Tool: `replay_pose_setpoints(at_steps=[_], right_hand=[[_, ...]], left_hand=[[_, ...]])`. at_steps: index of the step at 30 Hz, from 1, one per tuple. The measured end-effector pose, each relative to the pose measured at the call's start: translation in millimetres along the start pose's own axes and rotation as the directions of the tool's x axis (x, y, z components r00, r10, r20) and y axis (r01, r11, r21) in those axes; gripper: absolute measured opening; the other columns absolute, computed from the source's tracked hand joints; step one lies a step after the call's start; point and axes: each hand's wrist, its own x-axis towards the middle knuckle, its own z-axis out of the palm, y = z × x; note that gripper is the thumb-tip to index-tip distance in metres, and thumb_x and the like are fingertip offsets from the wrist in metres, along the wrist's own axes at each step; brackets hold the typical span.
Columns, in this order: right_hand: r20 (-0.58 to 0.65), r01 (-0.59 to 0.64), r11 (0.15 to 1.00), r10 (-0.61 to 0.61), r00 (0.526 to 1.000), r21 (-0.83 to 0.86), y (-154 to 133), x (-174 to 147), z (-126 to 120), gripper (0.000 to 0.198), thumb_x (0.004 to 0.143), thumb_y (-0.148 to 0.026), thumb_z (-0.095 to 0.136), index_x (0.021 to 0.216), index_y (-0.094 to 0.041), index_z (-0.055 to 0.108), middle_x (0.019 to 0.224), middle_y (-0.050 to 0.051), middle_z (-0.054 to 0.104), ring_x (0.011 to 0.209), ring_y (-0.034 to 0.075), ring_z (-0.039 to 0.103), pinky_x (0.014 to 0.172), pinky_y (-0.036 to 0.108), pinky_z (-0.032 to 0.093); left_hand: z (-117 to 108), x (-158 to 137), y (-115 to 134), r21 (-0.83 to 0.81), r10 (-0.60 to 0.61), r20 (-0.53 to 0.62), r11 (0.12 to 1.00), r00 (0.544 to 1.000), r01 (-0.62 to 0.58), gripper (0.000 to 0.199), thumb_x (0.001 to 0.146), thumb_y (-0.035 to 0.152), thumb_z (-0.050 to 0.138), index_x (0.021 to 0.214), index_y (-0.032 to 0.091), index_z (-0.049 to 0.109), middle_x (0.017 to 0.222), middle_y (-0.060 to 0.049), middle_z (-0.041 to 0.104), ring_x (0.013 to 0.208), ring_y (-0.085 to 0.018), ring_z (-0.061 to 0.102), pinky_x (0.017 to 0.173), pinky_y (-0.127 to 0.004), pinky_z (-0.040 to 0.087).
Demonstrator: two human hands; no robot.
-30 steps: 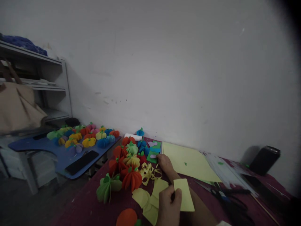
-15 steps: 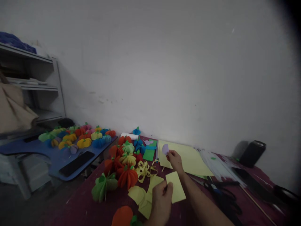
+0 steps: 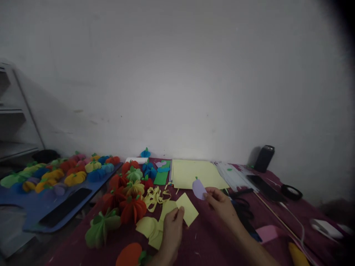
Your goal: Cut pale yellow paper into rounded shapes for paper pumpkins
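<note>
My left hand (image 3: 172,229) pinches a small pale yellow square of paper (image 3: 189,211), which is turned cornerwise. To its right, my right hand (image 3: 220,204) grips the edge of a purple half-round paper cutout (image 3: 198,189) with a small green tip (image 3: 196,178). The two pieces are apart, both held above the maroon tabletop (image 3: 206,238). Beside and partly behind my left hand lie loose yellow paper pieces (image 3: 146,226). Curly yellow paper offcuts (image 3: 154,198) are just beyond them.
Several folded paper pumpkins, such as a red one (image 3: 133,209) and a green one (image 3: 101,227), stand at left. Large yellow sheets (image 3: 198,173) lie at the back. On the right are a dark can (image 3: 264,159), a tape roll (image 3: 291,192) and a wooden stick (image 3: 273,212).
My right hand has drawn the purple cutout back from above the yellow sheets, nearer to me. The left hand keeps the yellow square, now turned cornerwise. The view has swung right.
</note>
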Motion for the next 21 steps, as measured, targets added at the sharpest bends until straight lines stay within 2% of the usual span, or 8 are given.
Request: replay_pose_setpoints(at_steps=[3,5,8,13,17,21], right_hand=[[-0.016,0.109,0.984,-0.112,0.994,-0.143,1,-15,0,0.016,0.073,-0.032,0.052,0.08,-0.018,0.057,0.069,0.001,0.058,0.059,0.015,0.053,0.054,0.024,0.041],[-0.009,0.206,0.939,-0.217,0.976,-0.275,3,-26,4,0.013,0.076,-0.028,0.049,0.082,-0.019,0.058,0.076,0.003,0.059,0.068,0.017,0.055,0.061,0.026,0.043],[0.105,0.36,0.814,-0.352,0.93,-0.456,7,-41,12,0.014,0.079,-0.021,0.046,0.084,-0.021,0.059,0.078,0.004,0.058,0.072,0.017,0.054,0.064,0.027,0.042],[0.279,0.512,0.638,-0.436,0.856,-0.576,14,-54,22,0.019,0.081,-0.016,0.046,0.09,-0.024,0.06,0.079,0.005,0.058,0.073,0.016,0.053,0.065,0.025,0.043],[0.339,0.553,0.612,-0.439,0.832,-0.565,16,-58,22,0.021,0.083,-0.018,0.044,0.096,-0.025,0.06,0.081,0.005,0.059,0.075,0.016,0.052,0.064,0.025,0.042],[0.376,0.564,0.667,-0.424,0.824,-0.486,9,-61,20,0.019,0.079,-0.018,0.048,0.093,-0.023,0.06,0.087,0.005,0.058,0.08,0.016,0.052,0.068,0.026,0.041]], left_hand=[[0,-2,3,-0.029,-0.033,-0.002,0.999,0.999,0.033,0.046,0.061,0.058,0.055,0.054,0.013,0.055,0.047,0.001,0.05,0.047,-0.012,0.044,0.045,-0.022,0.032],[1,-4,6,-0.04,-0.053,0.02,0.998,0.998,0.054,0.046,0.06,0.058,0.056,0.056,0.012,0.056,0.049,0.001,0.051,0.048,-0.012,0.045,0.046,-0.022,0.034],[2,-8,9,-0.075,-0.089,0.078,0.993,0.993,0.095,0.046,0.059,0.057,0.058,0.059,0.011,0.058,0.052,0.0,0.053,0.05,-0.012,0.046,0.048,-0.022,0.036],[5,-14,7,-0.195,-0.136,0.188,0.966,0.973,0.173,0.036,0.068,0.048,0.057,0.073,0.012,0.06,0.058,0.001,0.051,0.052,-0.01,0.044,0.052,-0.021,0.038],[3,-12,2,-0.165,-0.14,0.171,0.972,0.975,0.168,0.033,0.068,0.045,0.058,0.066,0.012,0.057,0.054,0.003,0.046,0.051,-0.008,0.04,0.051,-0.02,0.035],[1,-9,1,-0.039,-0.088,0.131,0.995,0.987,0.094,0.035,0.066,0.045,0.06,0.058,0.012,0.053,0.05,0.005,0.042,0.048,-0.007,0.036,0.047,-0.019,0.029]])
